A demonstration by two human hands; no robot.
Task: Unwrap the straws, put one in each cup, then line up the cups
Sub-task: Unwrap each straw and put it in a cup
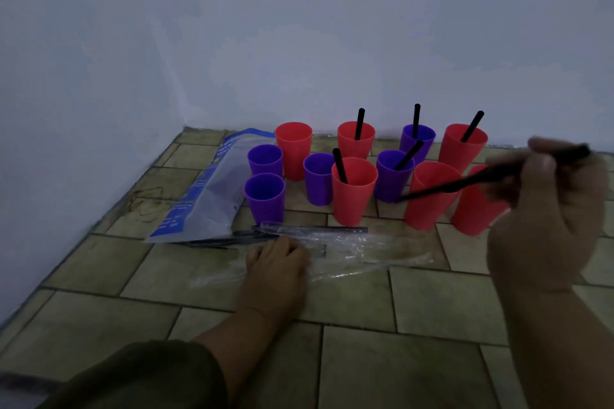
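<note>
Several red and purple cups stand on the tiled floor near the wall. Black straws stick out of some, such as the front red cup [354, 191] and a purple cup [393, 176]. My right hand [548, 216] grips a black straw [465, 181] that slants down-left above a strawless red cup [430, 192]. Another red cup [475, 209] sits partly hidden behind that hand. My left hand [277, 262] rests on the clear wrapper [358, 251], fingers by loose black straws [299, 230]. The left purple cups [264, 197] and the back left red cup [294, 149] hold no straw.
A blue-and-clear plastic bag [206, 196] lies left of the cups. White walls meet in a corner behind and to the left. The floor [398, 359] in front is tiled.
</note>
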